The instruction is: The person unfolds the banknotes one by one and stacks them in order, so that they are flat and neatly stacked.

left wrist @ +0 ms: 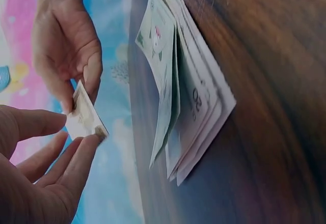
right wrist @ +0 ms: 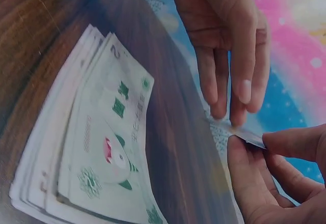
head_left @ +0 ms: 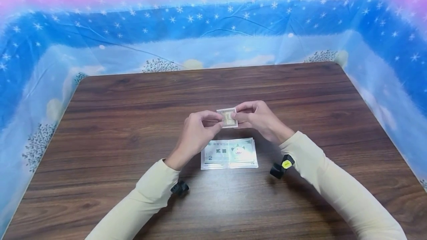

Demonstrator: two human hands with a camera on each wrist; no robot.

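Observation:
A small paper banknote (head_left: 229,118) with a dark patterned border is held up between the two hands, above the table. At its right side, my right hand (head_left: 263,119) pinches it between thumb and fingers. My left hand (head_left: 199,130) holds the left side, with bent fingers and thumb at its edge. Below the hands lies a stack of larger play banknotes (head_left: 221,154). The top one is pale green with a 2 and a cartoon face, and it bows upward in the right wrist view. A 20 shows on a lower note in the left wrist view.
The stack lies on a dark wood-grain table (head_left: 126,106). A blue and pink cloth (head_left: 200,25) with snowflakes hangs around its far and side edges. Black straps (head_left: 281,166) sit at both wrists over pale sleeves (head_left: 150,188).

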